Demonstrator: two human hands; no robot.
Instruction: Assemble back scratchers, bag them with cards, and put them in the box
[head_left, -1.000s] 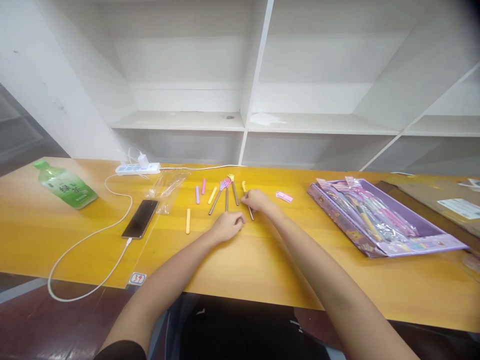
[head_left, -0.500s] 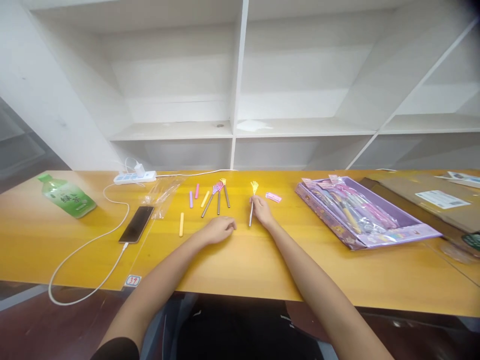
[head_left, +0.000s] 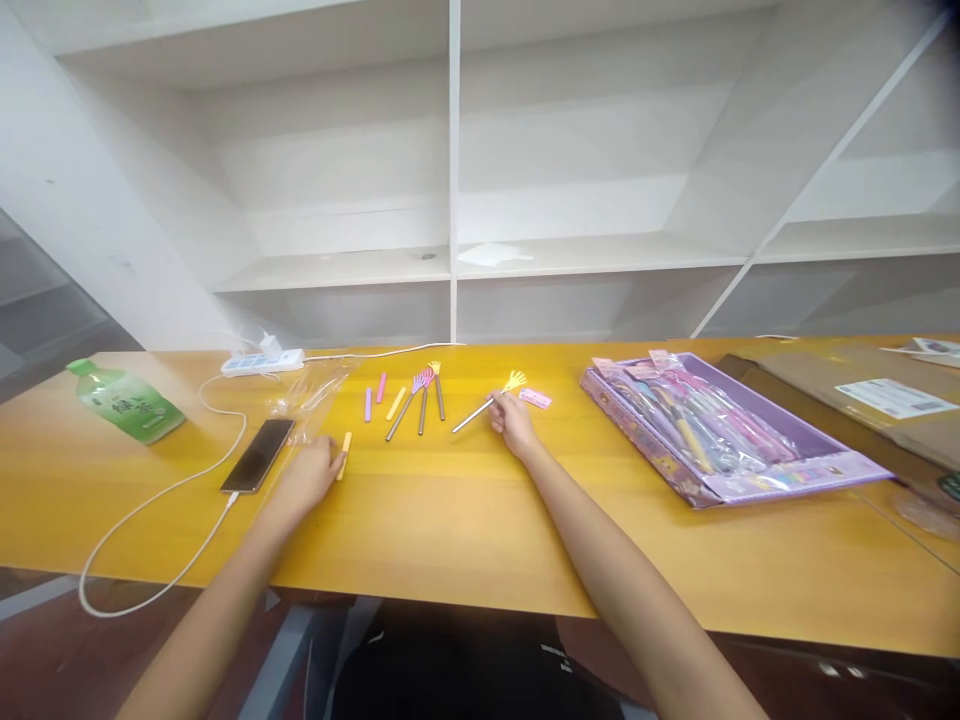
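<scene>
In the head view, my right hand (head_left: pixel 514 422) is closed around a small telescopic back scratcher (head_left: pixel 474 413) with a yellow claw head and a silver rod. Its rod points down to the left, and the claw sticks out past my fingers. My left hand (head_left: pixel 309 474) has its fingers at a yellow handle sleeve (head_left: pixel 346 456), which tilts slightly on the table; the fingertips are partly hidden. Between the hands lie several back scratchers (head_left: pixel 423 398) with pink, purple and yellow heads. Beside them are a purple sleeve (head_left: pixel 367 405), a pink sleeve (head_left: pixel 381 387) and another yellow sleeve (head_left: pixel 396 404).
A pink label card (head_left: pixel 535 398) lies beyond my right hand. On the right are a purple display box (head_left: pixel 817 432) of wrapped scratchers and a cardboard box (head_left: pixel 825 385). Leftward are a phone (head_left: pixel 258 456) on a cable, a power strip (head_left: pixel 255 366) and a green bottle (head_left: pixel 127 402).
My left hand has moved left from the table's middle to the near yellow sleeve, which now tilts. My right hand has turned the back scratcher from nearly upright to slanting. The view has shifted slightly.
</scene>
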